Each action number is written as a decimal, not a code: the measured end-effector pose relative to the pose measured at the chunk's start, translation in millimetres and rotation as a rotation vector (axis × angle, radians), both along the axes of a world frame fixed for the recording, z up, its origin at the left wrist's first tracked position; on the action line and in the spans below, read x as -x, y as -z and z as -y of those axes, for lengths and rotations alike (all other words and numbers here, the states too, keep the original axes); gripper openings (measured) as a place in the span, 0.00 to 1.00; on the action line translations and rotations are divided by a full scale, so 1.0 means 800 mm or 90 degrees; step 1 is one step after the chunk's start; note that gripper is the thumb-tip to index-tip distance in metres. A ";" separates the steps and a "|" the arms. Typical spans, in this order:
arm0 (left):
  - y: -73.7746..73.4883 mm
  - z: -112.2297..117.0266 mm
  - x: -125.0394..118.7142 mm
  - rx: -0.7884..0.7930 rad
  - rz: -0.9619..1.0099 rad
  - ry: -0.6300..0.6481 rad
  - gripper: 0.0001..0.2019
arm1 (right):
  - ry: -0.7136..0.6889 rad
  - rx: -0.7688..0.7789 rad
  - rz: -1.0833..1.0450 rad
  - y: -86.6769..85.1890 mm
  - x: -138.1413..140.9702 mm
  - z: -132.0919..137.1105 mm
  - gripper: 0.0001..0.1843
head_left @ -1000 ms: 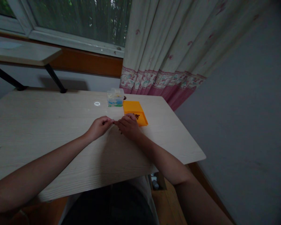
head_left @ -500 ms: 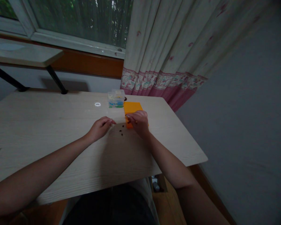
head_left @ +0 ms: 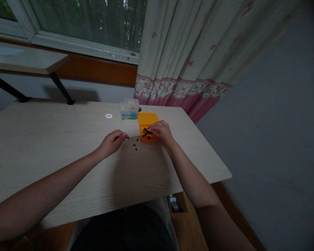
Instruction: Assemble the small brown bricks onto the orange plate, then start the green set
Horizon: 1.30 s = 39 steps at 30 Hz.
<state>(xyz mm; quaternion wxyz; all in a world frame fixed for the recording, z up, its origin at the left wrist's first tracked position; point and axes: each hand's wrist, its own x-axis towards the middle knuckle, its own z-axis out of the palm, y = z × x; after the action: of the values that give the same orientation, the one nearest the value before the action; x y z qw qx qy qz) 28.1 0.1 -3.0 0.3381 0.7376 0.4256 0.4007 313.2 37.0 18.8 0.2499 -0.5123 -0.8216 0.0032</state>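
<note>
My left hand (head_left: 113, 140) rests on the table, its thumb and fingers drawn together in a pinch; whatever is between them is too small to make out. To its right, a few small dark pieces (head_left: 134, 145) lie loose on the tabletop. My right hand (head_left: 163, 132) reaches over the front part of an orange plastic box (head_left: 148, 118). Its fingertips are pressed together at a heap of small dark brown pieces (head_left: 146, 131) in the box. Whether they grip one of these pieces is hidden.
A clear plastic case (head_left: 129, 109) with blue and green contents stands just behind the orange box, to its left. A raised shelf (head_left: 28, 62) on black legs is at the table's back left. Curtains (head_left: 172, 69) hang behind the table (head_left: 68, 150), and a wall (head_left: 264, 139) is at right.
My right hand has shifted slightly right over the orange box, uncovering more of the dark heap. My left hand stays in place.
</note>
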 end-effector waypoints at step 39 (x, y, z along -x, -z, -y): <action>-0.003 0.003 0.000 -0.016 -0.037 0.017 0.19 | -0.053 0.059 0.199 -0.013 -0.009 0.007 0.08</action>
<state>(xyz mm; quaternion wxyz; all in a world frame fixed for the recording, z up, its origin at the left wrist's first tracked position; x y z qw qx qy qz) 28.2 -2.1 -0.2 0.3217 0.7585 0.4203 0.3802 320.4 31.7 28.9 0.0944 -0.4828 -0.8702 -0.0282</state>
